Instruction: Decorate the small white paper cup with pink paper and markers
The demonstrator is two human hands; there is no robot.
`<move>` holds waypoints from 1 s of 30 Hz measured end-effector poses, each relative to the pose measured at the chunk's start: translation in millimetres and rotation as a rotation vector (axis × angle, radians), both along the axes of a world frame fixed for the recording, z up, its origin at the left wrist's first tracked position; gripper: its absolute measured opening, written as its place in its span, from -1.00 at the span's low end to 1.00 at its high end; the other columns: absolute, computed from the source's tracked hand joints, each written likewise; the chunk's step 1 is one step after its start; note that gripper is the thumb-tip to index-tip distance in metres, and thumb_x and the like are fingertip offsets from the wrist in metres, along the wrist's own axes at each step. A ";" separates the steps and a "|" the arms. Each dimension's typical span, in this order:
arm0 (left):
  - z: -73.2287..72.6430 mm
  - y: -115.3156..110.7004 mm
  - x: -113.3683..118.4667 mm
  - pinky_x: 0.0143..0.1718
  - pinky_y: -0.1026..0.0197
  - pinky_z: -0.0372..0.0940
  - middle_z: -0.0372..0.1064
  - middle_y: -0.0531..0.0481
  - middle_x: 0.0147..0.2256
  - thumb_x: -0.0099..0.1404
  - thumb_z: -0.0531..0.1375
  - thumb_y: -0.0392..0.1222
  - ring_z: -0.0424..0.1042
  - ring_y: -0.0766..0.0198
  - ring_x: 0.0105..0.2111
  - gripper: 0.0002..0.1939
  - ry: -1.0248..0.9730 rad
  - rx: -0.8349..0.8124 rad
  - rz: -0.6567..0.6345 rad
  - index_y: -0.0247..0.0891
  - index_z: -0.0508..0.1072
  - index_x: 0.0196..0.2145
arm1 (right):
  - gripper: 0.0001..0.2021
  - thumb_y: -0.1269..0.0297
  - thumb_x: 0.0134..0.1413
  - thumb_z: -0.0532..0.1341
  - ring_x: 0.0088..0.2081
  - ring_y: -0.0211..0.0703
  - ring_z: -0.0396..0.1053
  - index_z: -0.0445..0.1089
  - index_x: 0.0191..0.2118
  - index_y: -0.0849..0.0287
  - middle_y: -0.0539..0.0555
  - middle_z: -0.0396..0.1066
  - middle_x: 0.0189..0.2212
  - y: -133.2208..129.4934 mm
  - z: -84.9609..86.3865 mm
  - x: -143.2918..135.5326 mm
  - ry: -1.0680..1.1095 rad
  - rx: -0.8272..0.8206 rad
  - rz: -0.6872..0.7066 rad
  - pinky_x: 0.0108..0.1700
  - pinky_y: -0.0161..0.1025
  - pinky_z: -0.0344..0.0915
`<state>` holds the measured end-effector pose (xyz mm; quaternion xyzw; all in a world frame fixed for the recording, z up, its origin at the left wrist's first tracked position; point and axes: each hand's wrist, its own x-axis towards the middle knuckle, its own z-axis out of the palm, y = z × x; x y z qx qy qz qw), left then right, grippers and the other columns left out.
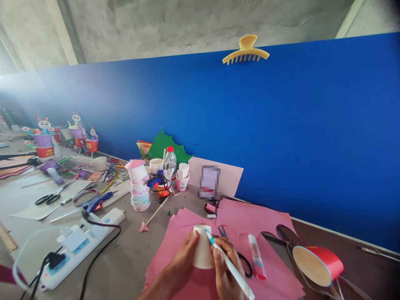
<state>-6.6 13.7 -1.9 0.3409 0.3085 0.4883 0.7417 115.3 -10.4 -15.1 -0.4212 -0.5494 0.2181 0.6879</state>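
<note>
The right hand (222, 271) holds a white marker (233, 271), its tip at the white cup (202, 252), which the left hand (185, 252) grips over pink paper (170, 237). Nearby, a glue stick (257, 257) has printing not readable; farther, a cup tower (139, 189) bears pink and blue marks.

Spreads out as a grey-brown tabletop (126, 256). Bears a pile of pink sheets (171, 235) in front, a red cup (333, 259) tipped on its side at the right, and a white power strip (91, 240) at the left. Farther back, holds a tower of printed paper cups (139, 184), a wooden stick (156, 211) near it, a small pink cup (182, 183) and, beyond the strip, a white sheet (37, 212).
</note>
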 end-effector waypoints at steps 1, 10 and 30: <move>0.6 -0.2 0.1 -0.08 0.03 0.30 0.55 -0.17 -0.20 0.22 0.23 0.29 0.52 -0.01 -0.17 -0.38 -0.002 0.000 -0.002 -0.24 0.47 0.03 | -0.76 0.08 0.26 0.21 -0.34 -0.10 0.50 0.52 -0.23 0.13 0.11 0.54 -0.33 0.3 0.1 1.2 0.002 -0.003 0.001 -0.32 -0.26 0.45; 6.9 -2.5 0.3 0.01 -0.10 0.26 0.55 -0.19 -0.15 0.25 0.21 0.26 0.49 -0.10 -0.10 -0.43 -0.028 -0.002 0.007 -0.25 0.52 -0.01 | -0.74 0.02 0.26 0.20 -0.24 -0.05 0.49 0.48 -0.26 0.10 0.11 0.52 -0.29 -7.4 5.2 -3.1 0.066 -0.068 -0.008 -0.25 -0.23 0.40; -3.9 -0.8 -1.6 -0.07 0.02 0.31 0.55 -0.16 -0.16 0.21 0.27 0.24 0.50 -0.04 -0.12 -0.41 -0.025 -0.028 0.014 -0.25 0.48 0.03 | -0.82 0.16 0.26 0.20 -0.39 -0.12 0.50 0.50 -0.20 0.12 0.08 0.51 -0.38 -0.3 2.6 8.3 -0.027 -0.016 -0.013 -0.36 -0.29 0.47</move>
